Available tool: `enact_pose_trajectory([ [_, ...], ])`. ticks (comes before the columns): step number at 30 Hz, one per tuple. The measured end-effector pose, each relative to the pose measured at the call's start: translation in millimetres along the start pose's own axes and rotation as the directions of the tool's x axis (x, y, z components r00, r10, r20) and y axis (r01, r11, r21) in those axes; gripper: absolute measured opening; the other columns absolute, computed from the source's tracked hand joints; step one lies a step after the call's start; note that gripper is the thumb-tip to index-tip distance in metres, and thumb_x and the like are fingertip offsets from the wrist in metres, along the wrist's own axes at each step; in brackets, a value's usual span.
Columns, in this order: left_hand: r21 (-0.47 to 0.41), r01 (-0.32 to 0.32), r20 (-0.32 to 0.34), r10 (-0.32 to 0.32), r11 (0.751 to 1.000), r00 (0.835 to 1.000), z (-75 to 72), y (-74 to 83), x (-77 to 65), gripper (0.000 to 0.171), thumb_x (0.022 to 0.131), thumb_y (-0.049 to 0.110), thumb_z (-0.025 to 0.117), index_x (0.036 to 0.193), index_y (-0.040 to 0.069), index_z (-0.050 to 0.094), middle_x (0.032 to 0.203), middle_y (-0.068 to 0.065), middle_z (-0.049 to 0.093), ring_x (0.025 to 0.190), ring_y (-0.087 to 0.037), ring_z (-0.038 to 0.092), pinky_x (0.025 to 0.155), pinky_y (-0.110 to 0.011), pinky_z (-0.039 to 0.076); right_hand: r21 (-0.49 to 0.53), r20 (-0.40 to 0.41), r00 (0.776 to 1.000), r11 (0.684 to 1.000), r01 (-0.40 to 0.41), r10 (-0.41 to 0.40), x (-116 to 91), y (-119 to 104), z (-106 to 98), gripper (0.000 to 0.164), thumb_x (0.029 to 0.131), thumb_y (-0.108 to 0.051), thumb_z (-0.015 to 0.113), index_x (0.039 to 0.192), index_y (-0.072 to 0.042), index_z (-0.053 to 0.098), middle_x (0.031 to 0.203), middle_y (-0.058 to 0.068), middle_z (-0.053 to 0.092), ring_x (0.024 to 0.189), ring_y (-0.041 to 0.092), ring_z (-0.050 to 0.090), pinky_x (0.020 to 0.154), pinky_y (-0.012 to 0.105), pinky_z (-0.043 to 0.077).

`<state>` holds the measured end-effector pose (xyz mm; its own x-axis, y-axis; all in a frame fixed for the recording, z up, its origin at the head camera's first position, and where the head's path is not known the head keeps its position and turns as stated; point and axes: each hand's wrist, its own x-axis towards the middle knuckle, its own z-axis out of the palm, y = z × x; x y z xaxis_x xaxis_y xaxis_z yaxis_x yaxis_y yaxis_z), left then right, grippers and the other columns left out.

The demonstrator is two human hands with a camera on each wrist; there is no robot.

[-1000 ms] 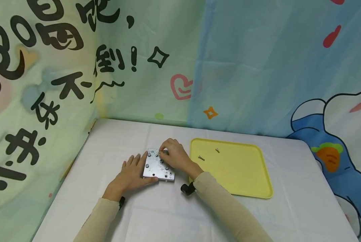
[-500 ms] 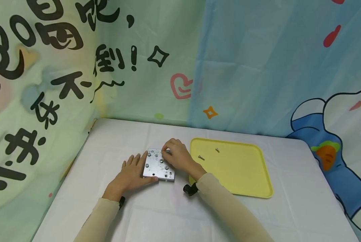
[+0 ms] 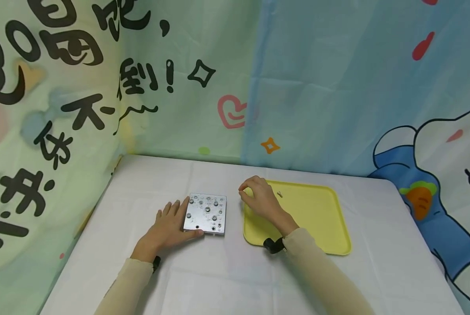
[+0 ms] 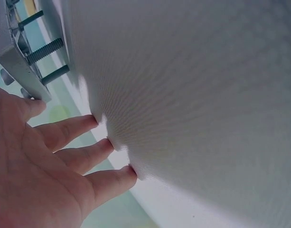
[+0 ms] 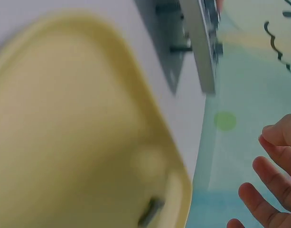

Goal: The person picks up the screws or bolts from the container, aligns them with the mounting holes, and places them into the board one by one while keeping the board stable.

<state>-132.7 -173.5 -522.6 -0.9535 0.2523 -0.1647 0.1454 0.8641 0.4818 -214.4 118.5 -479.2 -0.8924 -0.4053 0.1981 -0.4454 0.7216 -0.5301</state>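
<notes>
A square silver metal plate (image 3: 205, 213) with several screws set in it lies on the white table. In the left wrist view, threaded screw shafts (image 4: 45, 51) stick out from the plate's underside. My left hand (image 3: 168, 227) rests spread along the plate's left side, its thumb at the near edge and other fingertips pressed on the cloth. Over the left part of a yellow tray (image 3: 317, 218) is my right hand (image 3: 263, 200), thumb and index tips together, the other fingers loosely bent. Nothing shows between them. One small screw (image 3: 280, 194) lies in the tray behind this hand.
White cloth covers the table (image 3: 227, 275). Printed fabric curtains (image 3: 187, 131) hang along the back and left edges. A dark wrist camera (image 3: 273, 246) sits under the right wrist, near the tray's front edge.
My right hand has left the plate and moved right to the tray, now covering where a second screw lay. My left hand stays at the plate. The head view has shifted slightly.
</notes>
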Motion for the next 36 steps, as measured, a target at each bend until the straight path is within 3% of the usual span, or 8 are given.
enact_pose_trajectory([
  [8, -0.001, -0.004, -0.004, 0.004, 1.0, 1.0, 0.3, -1.8, -0.5, 0.115, 0.081, 0.077, 0.061, 0.162, 0.01, 0.013, 0.158, -0.029, 0.026, 0.145, -0.05, 0.017, 0.112, -0.068, 0.015, 0.044, -0.062, 0.996, 0.998, -0.055, 0.058, -12, 38, -19, 0.013, 0.095, -0.01, 0.068, 0.103, -0.001, 0.072, 0.114, 0.018, 0.062, 0.111, 0.037, 0.054, 0.094, 0.053, 0.044],
  [13, -0.004, -0.003, -0.009, 0.003, 1.0, 1.0, 0.3, -2.2, -1.1, 0.115, 0.081, 0.076, 0.061, 0.162, 0.011, 0.013, 0.157, -0.029, 0.026, 0.145, -0.051, 0.017, 0.112, -0.069, 0.015, 0.038, -0.091, 0.992, 0.996, -0.079, 0.082, -18, 56, -25, 0.014, 0.095, -0.008, 0.068, 0.104, 0.002, 0.072, 0.113, 0.02, 0.062, 0.109, 0.038, 0.054, 0.087, 0.053, 0.046],
  [20, -0.005, -0.001, -0.011, 0.001, 1.0, 1.0, 0.3, -2.2, -1.5, 0.115, 0.081, 0.076, 0.062, 0.162, 0.01, 0.013, 0.157, -0.03, 0.026, 0.145, -0.051, 0.017, 0.112, -0.069, 0.015, 0.017, -0.061, 0.989, 0.991, -0.131, 0.132, -25, 67, -26, 0.015, 0.095, -0.009, 0.066, 0.104, 0.002, 0.072, 0.113, 0.023, 0.061, 0.108, 0.04, 0.054, 0.086, 0.053, 0.047],
  [28, -0.009, -0.001, -0.004, 0.001, 1.0, 1.0, 0.5, -1.6, -1.2, 0.116, 0.08, 0.077, 0.061, 0.162, 0.011, 0.013, 0.157, -0.029, 0.026, 0.146, -0.05, 0.016, 0.112, -0.068, 0.014, -0.091, -0.033, 0.981, 0.977, -0.195, 0.193, -30, 76, -24, 0.023, 0.095, -0.013, 0.066, 0.113, 0.001, 0.07, 0.12, 0.023, 0.059, 0.117, 0.045, 0.049, 0.091, 0.066, 0.038],
  [36, -0.001, -0.005, -0.004, 0.005, 1.0, 1.0, -0.4, 0.5, -0.8, 0.115, 0.081, 0.077, 0.061, 0.162, 0.011, 0.013, 0.158, -0.029, 0.026, 0.146, -0.05, 0.016, 0.112, -0.068, 0.015, -0.176, -0.01, 0.955, 0.94, -0.292, 0.295, -29, 89, -24, 0.028, 0.096, -0.018, 0.064, 0.119, -0.001, 0.069, 0.124, 0.022, 0.058, 0.12, 0.045, 0.047, 0.09, 0.068, 0.039],
])
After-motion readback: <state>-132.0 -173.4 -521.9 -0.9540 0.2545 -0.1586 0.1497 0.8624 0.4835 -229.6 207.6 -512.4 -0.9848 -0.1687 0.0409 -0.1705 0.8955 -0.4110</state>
